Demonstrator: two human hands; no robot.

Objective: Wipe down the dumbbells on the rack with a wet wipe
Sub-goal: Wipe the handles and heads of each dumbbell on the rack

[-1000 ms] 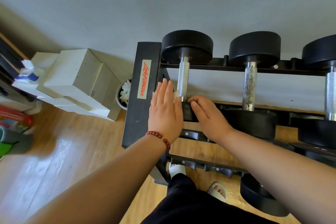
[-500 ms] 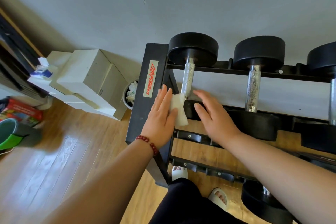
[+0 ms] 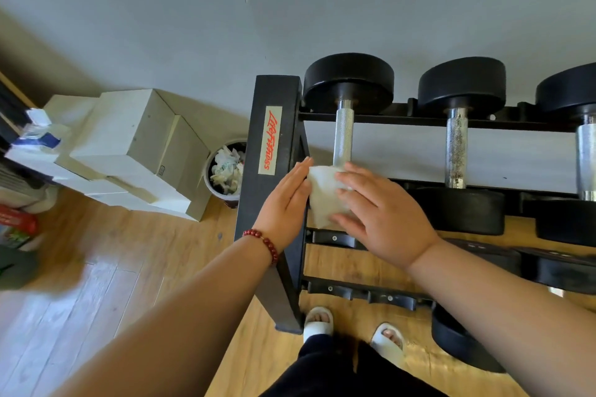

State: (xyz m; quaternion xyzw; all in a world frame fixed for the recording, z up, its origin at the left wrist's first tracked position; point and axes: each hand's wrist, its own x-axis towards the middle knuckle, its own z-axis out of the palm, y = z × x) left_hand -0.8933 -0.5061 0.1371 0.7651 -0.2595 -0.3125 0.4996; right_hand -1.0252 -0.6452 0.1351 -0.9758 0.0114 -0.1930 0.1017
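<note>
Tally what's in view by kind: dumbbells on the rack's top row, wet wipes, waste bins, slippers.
Top-row dumbbells: 3
Wet wipe: 1
Waste bin: 1
White slippers: 2
Total: 7

Rack (image 3: 274, 138) against wall (image 3: 290, 10), 3 dumbbells (image 3: 456, 145) side by side on top tier. Wipe (image 3: 322, 200) on near head of leftmost dumbbell (image 3: 343, 135); left hand (image 3: 283, 203) at wipe's left, right hand (image 3: 380, 216) on top. Bin (image 3: 225, 167) just left of rack, boxes (image 3: 135, 145) left of bin.
</note>
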